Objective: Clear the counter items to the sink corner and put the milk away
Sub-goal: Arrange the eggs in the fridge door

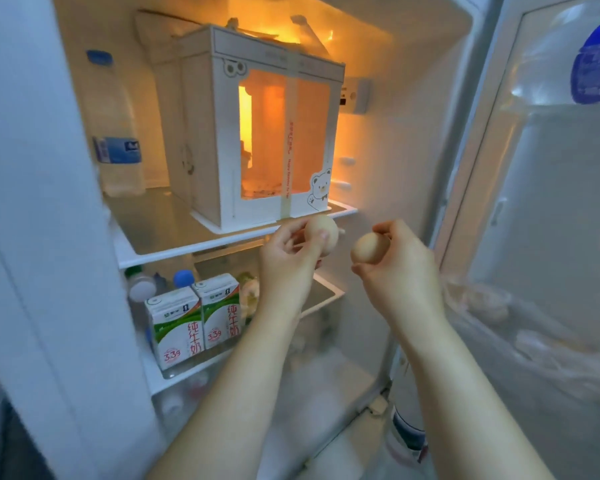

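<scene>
I face an open fridge. My left hand (288, 265) grips a pale egg (324, 233) just in front of the upper glass shelf (174, 251). My right hand (395, 268) holds a second, browner egg (369, 252) a little to the right, at about the same height. Two green-and-white milk cartons (193, 323) stand side by side on the lower shelf, below and left of my left hand.
A tall white cake box (257, 133) with a bear print fills the upper shelf, with a water bottle (116, 133) left of it. Small bottles (142, 289) stand behind the cartons. The fridge door (551, 202) hangs open at right, with bagged items in its bins.
</scene>
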